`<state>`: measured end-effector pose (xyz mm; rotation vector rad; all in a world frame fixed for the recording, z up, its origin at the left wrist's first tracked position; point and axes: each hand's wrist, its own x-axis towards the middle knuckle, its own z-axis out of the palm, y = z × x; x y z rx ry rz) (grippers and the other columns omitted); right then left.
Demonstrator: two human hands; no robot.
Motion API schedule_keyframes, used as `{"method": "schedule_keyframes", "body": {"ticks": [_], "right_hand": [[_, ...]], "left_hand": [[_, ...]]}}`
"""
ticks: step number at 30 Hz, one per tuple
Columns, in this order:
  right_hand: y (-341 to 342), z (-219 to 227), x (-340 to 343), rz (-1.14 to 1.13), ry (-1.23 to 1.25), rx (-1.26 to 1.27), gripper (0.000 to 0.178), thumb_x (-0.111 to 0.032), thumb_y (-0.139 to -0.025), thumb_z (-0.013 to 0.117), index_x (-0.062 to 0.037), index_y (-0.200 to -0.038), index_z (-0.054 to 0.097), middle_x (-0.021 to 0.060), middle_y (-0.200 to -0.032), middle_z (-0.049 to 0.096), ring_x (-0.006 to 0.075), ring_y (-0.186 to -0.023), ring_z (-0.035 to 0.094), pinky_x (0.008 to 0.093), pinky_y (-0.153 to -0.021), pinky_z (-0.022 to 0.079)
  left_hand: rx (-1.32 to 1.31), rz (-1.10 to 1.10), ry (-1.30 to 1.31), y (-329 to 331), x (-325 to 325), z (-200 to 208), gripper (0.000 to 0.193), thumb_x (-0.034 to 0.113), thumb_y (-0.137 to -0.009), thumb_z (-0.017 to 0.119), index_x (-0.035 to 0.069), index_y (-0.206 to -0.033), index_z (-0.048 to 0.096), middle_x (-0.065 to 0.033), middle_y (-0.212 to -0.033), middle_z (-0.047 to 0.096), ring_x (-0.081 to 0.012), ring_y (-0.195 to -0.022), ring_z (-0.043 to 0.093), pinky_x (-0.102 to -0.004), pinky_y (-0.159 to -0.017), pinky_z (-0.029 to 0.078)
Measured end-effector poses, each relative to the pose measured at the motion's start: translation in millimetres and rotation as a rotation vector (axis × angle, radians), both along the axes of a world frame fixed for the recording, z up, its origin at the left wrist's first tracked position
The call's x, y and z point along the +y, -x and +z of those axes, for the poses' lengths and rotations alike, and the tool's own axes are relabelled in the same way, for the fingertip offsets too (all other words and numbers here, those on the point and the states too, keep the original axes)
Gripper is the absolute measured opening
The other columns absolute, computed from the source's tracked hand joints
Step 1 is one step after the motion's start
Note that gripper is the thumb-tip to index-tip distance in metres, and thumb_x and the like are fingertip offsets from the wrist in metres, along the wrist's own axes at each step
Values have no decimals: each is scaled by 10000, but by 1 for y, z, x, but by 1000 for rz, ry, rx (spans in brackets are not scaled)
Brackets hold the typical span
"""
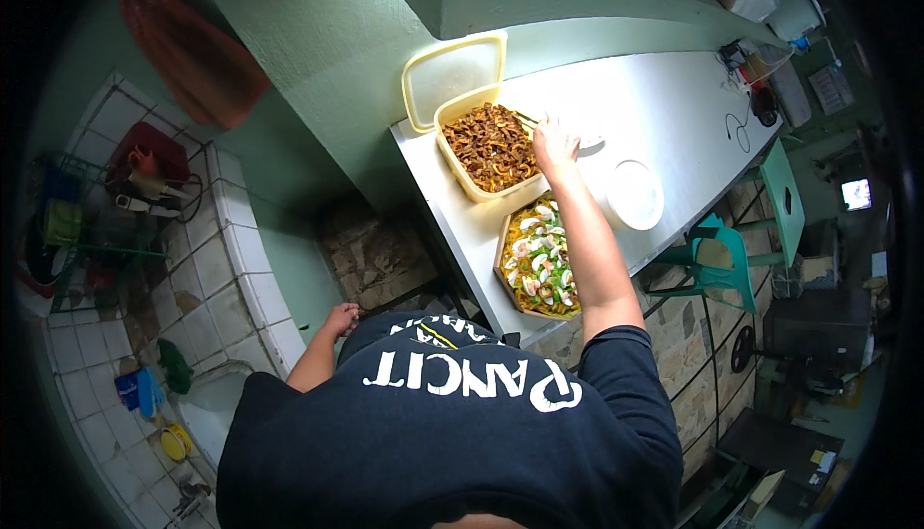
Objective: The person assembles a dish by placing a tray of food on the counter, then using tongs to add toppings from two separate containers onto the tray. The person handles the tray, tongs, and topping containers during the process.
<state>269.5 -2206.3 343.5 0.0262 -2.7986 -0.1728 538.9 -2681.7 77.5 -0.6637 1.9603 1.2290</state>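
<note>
My right hand point(556, 147) reaches over the white table, beside the right rim of a square yellow plastic tub point(465, 175). Its fingers are closed around a thin utensil point(526, 121), whose far end points into the tub; its exact kind is too small to tell. Chopped brown fried pieces point(486, 144) fill the tub. Under my right forearm lies an octagonal tray of noodles point(537, 258), topped with egg slices, shrimp and green bits; the forearm hides its right part. My left hand point(342, 319) hangs low by my side, fingers curled, with nothing visible in them.
The tub's yellow lid point(452, 77) leans against the green wall. A round white container point(633, 195) stands right of my forearm. Cables point(739, 134) lie at the table's far end, near a green plastic chair point(724, 261). A tiled sink counter point(231, 312) is at left.
</note>
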Motion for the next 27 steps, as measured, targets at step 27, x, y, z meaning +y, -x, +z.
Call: {"method": "schedule_keyframes", "body": {"ticks": [27], "right_hand": [[-17, 11, 4, 77, -161, 151, 138, -126, -781, 545, -84, -899, 603, 77, -882, 607, 241, -829, 615, 375, -679, 489]], "left_hand": [[48, 24, -64, 8, -3, -10, 321, 247, -913, 537, 157, -1220, 573, 21, -907, 621, -133, -705, 567, -345, -579, 449]]}}
